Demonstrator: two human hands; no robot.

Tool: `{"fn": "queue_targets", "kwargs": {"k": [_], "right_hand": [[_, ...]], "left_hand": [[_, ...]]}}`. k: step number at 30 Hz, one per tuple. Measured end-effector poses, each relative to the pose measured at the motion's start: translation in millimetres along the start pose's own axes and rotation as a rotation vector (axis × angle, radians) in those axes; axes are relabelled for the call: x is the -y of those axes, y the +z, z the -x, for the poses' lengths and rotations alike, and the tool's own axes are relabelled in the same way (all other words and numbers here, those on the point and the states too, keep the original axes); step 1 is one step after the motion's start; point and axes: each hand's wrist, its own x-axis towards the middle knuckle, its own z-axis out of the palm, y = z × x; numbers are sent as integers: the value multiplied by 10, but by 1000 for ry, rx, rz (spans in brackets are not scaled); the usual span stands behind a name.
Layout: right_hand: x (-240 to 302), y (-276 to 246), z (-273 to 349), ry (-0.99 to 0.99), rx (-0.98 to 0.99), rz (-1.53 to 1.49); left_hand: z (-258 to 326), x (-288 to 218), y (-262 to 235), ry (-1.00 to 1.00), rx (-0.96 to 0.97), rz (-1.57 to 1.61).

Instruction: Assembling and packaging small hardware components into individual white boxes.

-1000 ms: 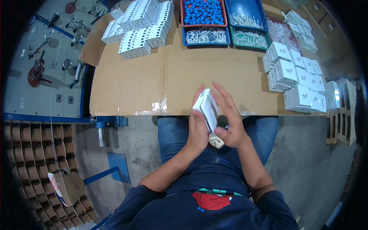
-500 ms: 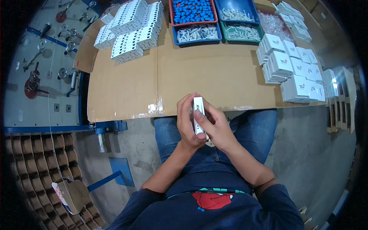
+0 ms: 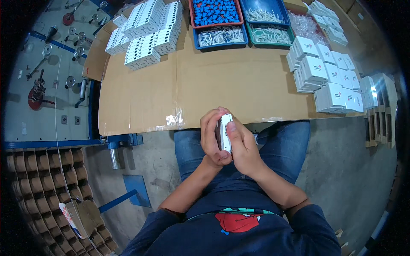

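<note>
Just off the table's front edge, above my lap, both hands clasp a narrow white plastic box [image 3: 226, 132] with dark lettering along its upward edge. My left hand [image 3: 210, 134] wraps the box's left side, fingers at its far end and thumb at the near end. From the right, my right hand [image 3: 244, 147] closes round it, the thumb pressed on the lettered edge. A dark strip shows between the white edge and my left palm. Most of the box's broad sides are hidden by my hands.
The cardboard-covered table [image 3: 141, 102] bears stacked white housings [image 3: 145, 25] at the back left. Trays of blue parts [image 3: 215, 13] and white plugs [image 3: 220, 36] stand at the back. White boxes [image 3: 335, 91] are piled at right. Left is a metal panel [image 3: 38, 106] above cardboard dividers [image 3: 42, 183].
My hands and the white box have shifted slightly right and nearer to me. The box has turned a little, so more lettering and a dark strip beside it show.
</note>
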Motion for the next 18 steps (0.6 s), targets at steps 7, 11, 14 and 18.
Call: {"fn": "queue_targets", "kwargs": {"k": [7,11,14,18], "right_hand": [[-4,-35,52,99,-3,-60],[2,-96,25,105,28,-7],[-25,-147,-59,24,42,28],[201,-443,-181,334,178,-62]], "left_hand": [[34,-20,-10,10,41,20],[-48,-4,70,90,-20,106],[-159,-134,59,-268,-32,88],[-392,-165,8,-1016,-292,685]]}}
